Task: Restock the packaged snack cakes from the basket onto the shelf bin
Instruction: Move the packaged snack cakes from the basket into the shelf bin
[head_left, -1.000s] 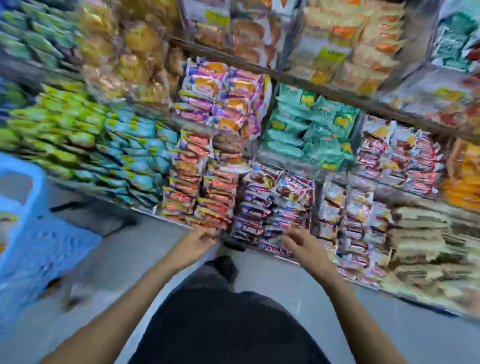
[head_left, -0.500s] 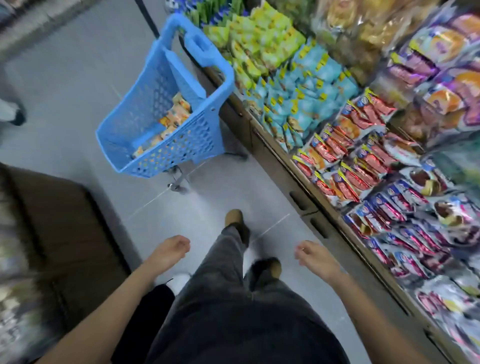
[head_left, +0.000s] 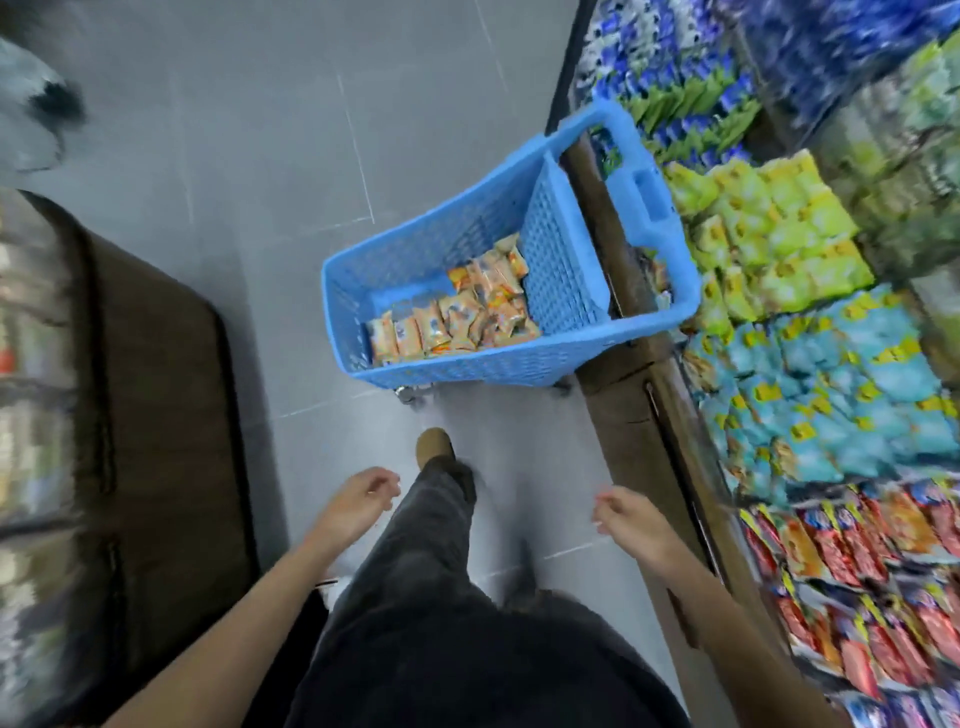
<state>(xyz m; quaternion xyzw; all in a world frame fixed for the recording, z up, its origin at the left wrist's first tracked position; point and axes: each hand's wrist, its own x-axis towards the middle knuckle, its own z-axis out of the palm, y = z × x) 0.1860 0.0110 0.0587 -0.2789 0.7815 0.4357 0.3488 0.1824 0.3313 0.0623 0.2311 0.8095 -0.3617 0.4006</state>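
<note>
Shelf packs (head_left: 810, 364) blurred; both hands empty; basket (head_left: 467, 374) ahead

Basket (head_left: 441, 249): blue plastic, perforated lattice walls, smooth solid rim and handle. Snack cakes (head_left: 457, 317): glossy orange-and-cream film wrappers, crinkled. Floor (head_left: 234, 156): grey tile, smooth, faint sheen. Shelf base (head_left: 623, 415): brown, wood-look, matt. My trousers (head_left: 415, 597): dark grey cloth, matt. My shoe (head_left: 434, 444): tan, matt.

View swung from shelf, basket (head_left: 467, 364) now directly ahead
</note>
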